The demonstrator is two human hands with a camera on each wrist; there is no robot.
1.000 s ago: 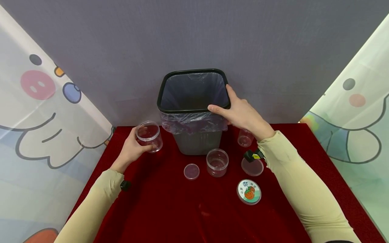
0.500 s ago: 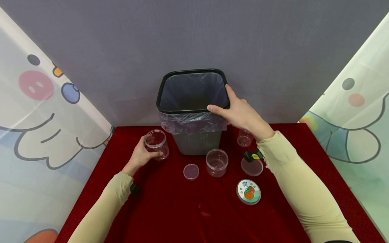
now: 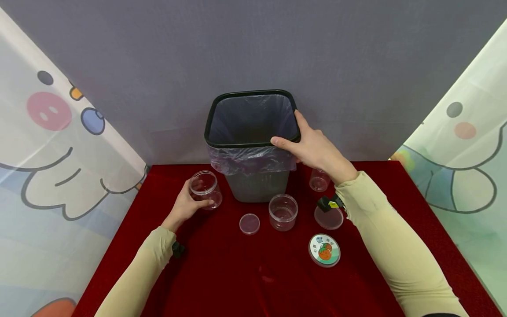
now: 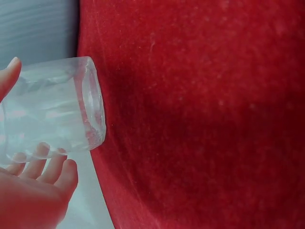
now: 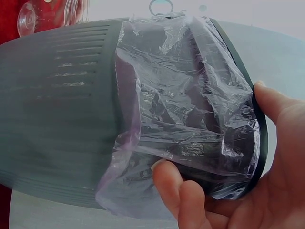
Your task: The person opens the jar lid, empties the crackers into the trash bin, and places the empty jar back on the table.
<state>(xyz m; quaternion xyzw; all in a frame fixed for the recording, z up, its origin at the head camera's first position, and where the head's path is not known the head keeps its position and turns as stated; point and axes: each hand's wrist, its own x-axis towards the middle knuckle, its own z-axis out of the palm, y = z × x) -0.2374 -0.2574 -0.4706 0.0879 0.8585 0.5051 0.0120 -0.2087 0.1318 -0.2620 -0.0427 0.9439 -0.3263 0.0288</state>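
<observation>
At the left of the table, my left hand (image 3: 187, 204) holds a clear plastic jar (image 3: 204, 183) with no lid on it, thumb on one side and fingers on the other. In the left wrist view the base of that jar (image 4: 94, 102) is right at the red cloth. My right hand (image 3: 317, 149) grips the near right corner of the grey trash bin (image 3: 259, 187), thumb over its black rim. In the right wrist view, bent fingers (image 5: 174, 191) lie against the clear bag (image 5: 176, 109) that lines the bin and folds down over its outside.
A second clear jar (image 3: 283, 212) stands open in front of the bin, and a third (image 3: 319, 180) is partly hidden behind the right wrist. Two clear lids (image 3: 249, 224) and a lid with a fruit label (image 3: 324, 250) lie on the red cloth (image 3: 222, 273). A grey wall (image 3: 166, 79) rises behind.
My left hand has brought the jar a little to the right and toward me, down to the cloth, staying nearly still over the last half second. The right hand keeps its hold on the bin.
</observation>
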